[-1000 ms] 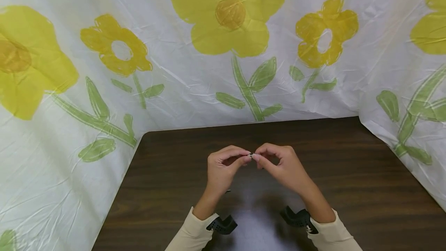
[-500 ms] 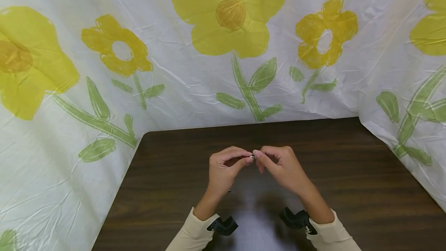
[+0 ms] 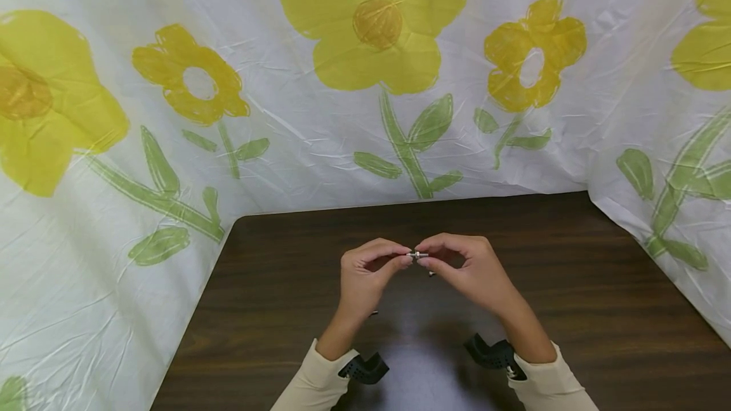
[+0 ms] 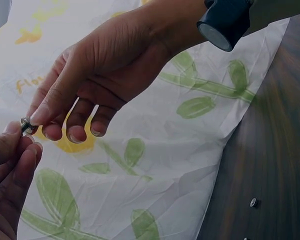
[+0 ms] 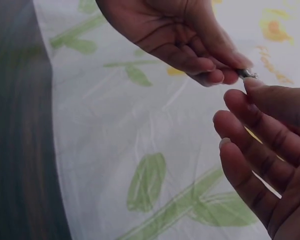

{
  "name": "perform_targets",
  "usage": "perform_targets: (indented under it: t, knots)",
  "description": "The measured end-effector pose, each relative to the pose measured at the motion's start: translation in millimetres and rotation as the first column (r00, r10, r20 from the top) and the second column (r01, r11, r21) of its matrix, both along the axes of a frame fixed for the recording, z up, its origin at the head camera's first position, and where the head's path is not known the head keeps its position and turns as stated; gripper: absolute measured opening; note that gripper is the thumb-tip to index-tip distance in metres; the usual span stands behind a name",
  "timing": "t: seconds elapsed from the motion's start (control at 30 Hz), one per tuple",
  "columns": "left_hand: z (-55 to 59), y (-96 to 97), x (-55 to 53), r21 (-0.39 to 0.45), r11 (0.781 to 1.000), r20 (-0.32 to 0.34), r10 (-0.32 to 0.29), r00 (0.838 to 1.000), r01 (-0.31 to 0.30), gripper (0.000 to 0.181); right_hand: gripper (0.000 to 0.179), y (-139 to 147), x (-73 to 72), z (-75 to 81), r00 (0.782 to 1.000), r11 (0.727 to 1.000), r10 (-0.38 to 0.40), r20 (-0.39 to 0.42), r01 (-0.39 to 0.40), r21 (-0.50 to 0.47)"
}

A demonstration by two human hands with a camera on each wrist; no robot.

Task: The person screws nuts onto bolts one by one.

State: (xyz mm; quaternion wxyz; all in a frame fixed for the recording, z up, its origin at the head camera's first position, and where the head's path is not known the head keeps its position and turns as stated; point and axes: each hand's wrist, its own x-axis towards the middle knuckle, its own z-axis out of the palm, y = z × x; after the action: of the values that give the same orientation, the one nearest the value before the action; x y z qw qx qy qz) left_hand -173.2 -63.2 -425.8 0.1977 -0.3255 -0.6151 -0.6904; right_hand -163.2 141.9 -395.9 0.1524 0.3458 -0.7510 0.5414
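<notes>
In the head view, a small silver bolt (image 3: 424, 255) lies level between the two hands, with a wider nut-like ring (image 3: 417, 255) partway along its shaft. The thumb and forefinger of my left hand (image 3: 364, 278) pinch its left end. My right hand (image 3: 473, 271) has thumb and forefinger closed in from the other side, above and below the ring. The left wrist view shows the bright ring (image 4: 26, 124) right between the fingertips of both hands. From the right wrist, the metal piece (image 5: 247, 73) is mostly hidden by the fingertips.
Small metal pieces lie on the dark wooden table (image 3: 274, 309): one screw-like piece (image 3: 432, 274) below the right fingers, another piece (image 3: 374, 313) beside the left wrist. A white cloth (image 3: 320, 144) with yellow flowers hangs around the table's back and sides. Each wrist wears a black camera mount (image 3: 365, 369).
The right fingers shifted over the bolt's end, then spread apart around it, so shaft and ring now show. The right hand moved slightly right; the left hand stayed nearly still.
</notes>
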Motion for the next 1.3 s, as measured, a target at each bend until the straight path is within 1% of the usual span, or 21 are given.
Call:
perform_targets:
  t: [0.1, 0.23, 0.43, 0.5, 0.6, 0.9, 1.0, 1.1, 1.2, 1.3]
  knots:
    - [-0.5, 0.0, 0.0, 0.005, 1.0, -0.001, -0.004, 1.0, 0.004, 0.012, 0.025, -1.4, 0.0, -0.2, 1.0, 1.0, -0.007, -0.012, 0.007, -0.005]
    - [-0.4, -0.5, 0.2, 0.007, 1.0, 0.003, 0.005, 1.0, -0.005, 0.012, 0.023, -3.1, -0.3, -2.1, 1.0, 1.0, -0.009, -0.023, 0.009, -0.008]
    - [1.2, -0.4, 0.5, 0.013, 1.0, -0.009, -0.008, 1.0, 0.009, 0.011, 0.011, -5.6, -0.3, -5.1, 1.0, 1.0, 0.0, -0.02, 0.0, -0.009]
    - [1.3, -0.2, 0.4, 0.016, 1.0, -0.014, -0.012, 1.0, 0.012, 0.011, 0.011, -6.5, -0.3, -6.2, 1.0, 1.0, 0.001, -0.015, -0.001, -0.008]
    - [1.2, -0.1, 0.4, 0.016, 1.0, -0.019, -0.017, 1.0, 0.017, 0.012, 0.016, -7.9, -0.1, -6.2, 1.0, 1.0, 0.005, -0.01, -0.005, -0.008]
    - [1.6, 1.1, 0.6, 0.009, 0.999, -0.025, -0.033, 0.999, 0.034, 0.012, 0.025, -9.1, -0.4, -6.3, 1.0, 1.0, 0.009, 0.013, -0.009, 0.009]
    - [1.5, 1.2, 0.4, 0.012, 0.999, -0.019, -0.035, 0.999, 0.035, 0.011, 0.022, -8.9, -1.6, -7.3, 1.0, 1.0, 0.009, 0.012, -0.009, 0.018]
    - [0.9, 0.4, 0.4, 0.016, 1.0, -0.009, -0.024, 1.0, 0.024, 0.011, 0.014, -8.0, -1.4, -6.9, 1.0, 1.0, 0.005, -0.01, -0.005, 0.015]
    - [0.8, -0.3, 0.5, 0.019, 1.0, 0.001, -0.015, 1.0, 0.015, 0.011, 0.021, -6.6, -1.0, -5.1, 0.999, 1.0, -0.012, -0.04, 0.012, 0.008]
    - [1.0, -0.5, 0.6, 0.019, 1.0, 0.009, -0.017, 1.0, 0.017, 0.011, 0.024, -5.9, -0.8, -4.0, 0.999, 1.0, -0.018, -0.046, 0.018, 0.003]
